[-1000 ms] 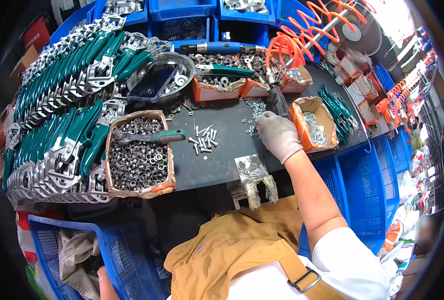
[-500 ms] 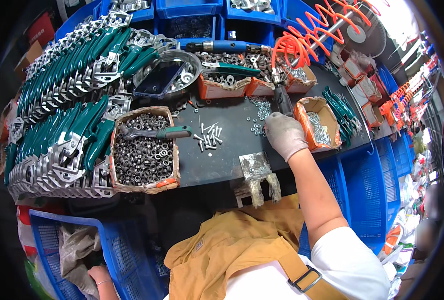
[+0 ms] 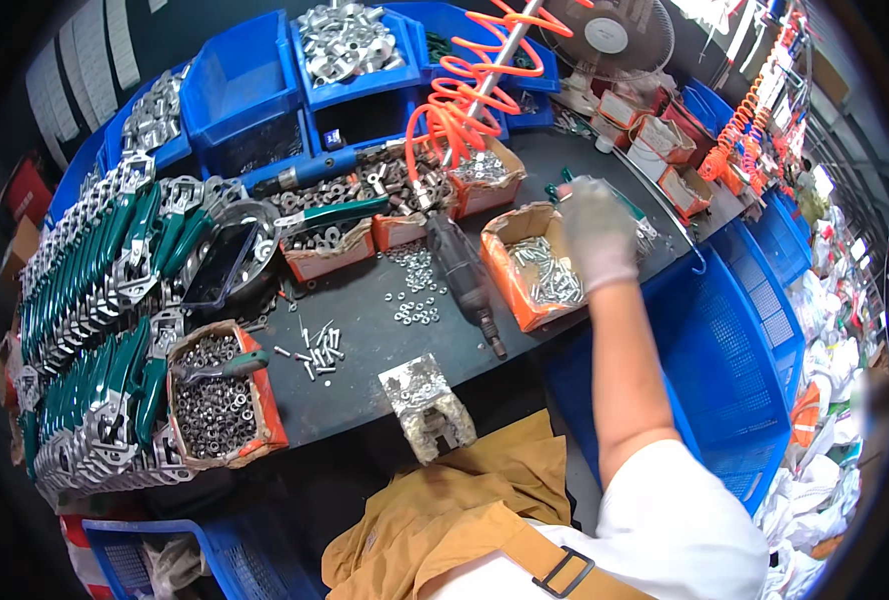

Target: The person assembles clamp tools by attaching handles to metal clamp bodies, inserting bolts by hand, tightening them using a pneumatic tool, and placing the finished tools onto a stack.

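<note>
My right hand (image 3: pixel 600 235), in a pale work glove, is stretched over the far right of the bench, just past a cardboard box (image 3: pixel 498 262) of small silver pins. Motion blurs its fingers, so their grip does not show. Close beside it lie several green-handled metal parts (image 3: pixel 627 212), partly covered by the hand. A dark pneumatic driver (image 3: pixel 462 272) on an orange coiled hose lies on the bench left of that box. My left hand is out of view.
Rows of green-handled clamp-like parts (image 3: pixel 115 260) fill the left side. A box of dark nuts (image 3: pixel 215 410), loose pins (image 3: pixel 322 352) and small nuts (image 3: pixel 415 285) sit on the bench. A metal fixture (image 3: pixel 425 395) stands at the front edge; blue crates (image 3: pixel 705 350) are at right.
My right hand has left the driver, which now lies on the bench, and moved right to the green-handled parts. My left hand has gone from the lower-left crate. The view has turned right.
</note>
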`<state>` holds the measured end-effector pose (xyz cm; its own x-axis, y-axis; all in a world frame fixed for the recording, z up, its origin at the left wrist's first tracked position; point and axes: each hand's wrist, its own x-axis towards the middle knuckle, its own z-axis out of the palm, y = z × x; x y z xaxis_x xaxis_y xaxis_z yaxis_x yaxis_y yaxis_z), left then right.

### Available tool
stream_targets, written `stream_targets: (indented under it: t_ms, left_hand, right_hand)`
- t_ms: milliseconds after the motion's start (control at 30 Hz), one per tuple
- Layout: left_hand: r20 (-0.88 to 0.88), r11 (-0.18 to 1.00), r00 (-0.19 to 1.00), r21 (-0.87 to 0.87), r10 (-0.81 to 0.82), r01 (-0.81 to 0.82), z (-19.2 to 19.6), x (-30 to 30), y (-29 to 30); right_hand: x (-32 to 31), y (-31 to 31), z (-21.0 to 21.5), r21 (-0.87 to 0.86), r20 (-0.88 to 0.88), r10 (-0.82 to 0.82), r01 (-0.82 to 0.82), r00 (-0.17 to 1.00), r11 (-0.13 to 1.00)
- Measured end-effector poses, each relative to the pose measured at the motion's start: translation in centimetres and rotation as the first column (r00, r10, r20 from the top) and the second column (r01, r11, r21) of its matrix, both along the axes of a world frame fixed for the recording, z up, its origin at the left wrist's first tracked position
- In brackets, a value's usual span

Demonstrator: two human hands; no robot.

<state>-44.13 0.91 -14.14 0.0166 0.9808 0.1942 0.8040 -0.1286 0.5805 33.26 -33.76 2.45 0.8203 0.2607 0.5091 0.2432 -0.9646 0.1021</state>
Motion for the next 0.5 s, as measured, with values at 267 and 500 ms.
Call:
stream_targets:
  t_ms: [267, 500]
  left_hand:
    - [0.892, 0.759, 0.31, 0.054, -0.329, 0.649, 7.5, 25.9, -3.5]
    - [0.88, 0.262, 0.085, 0.046, -0.468, 0.964, 11.3, 46.4, -13.4]
  right_hand:
    - [7.8, -6.9, 2.0, -0.153, -0.45, -0.209, 0.155, 0.868, 0.976]
    - [4.2, -10.3, 5.4, 0.336, -0.412, 0.201, -0.057, 0.889, 0.94]
